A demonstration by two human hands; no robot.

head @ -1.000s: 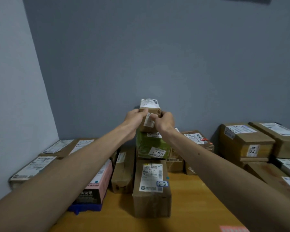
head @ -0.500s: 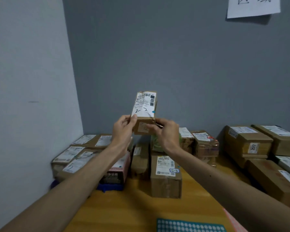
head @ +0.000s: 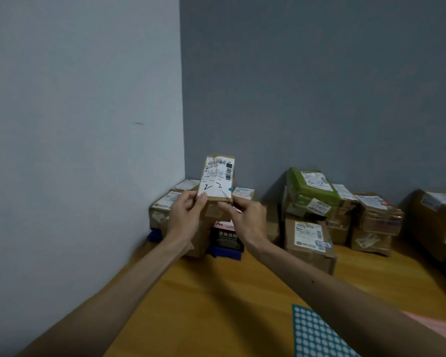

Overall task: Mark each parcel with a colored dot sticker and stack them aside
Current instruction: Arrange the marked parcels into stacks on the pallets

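Here, left hand (head: 184,219), right hand (head: 249,221) pinch parcel (head: 215,212); label (head: 218,176) scrawled "2-2".

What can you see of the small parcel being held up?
The small parcel is a slim brown cardboard box, held in the air, long side up, slightly tilted. A white shipping label with barcodes and black handwriting covers most of its facing side; a blue dot sticker sits at the label's right edge. The left hand grips its lower left, thumb on the label; the right hand pinches its lower right.
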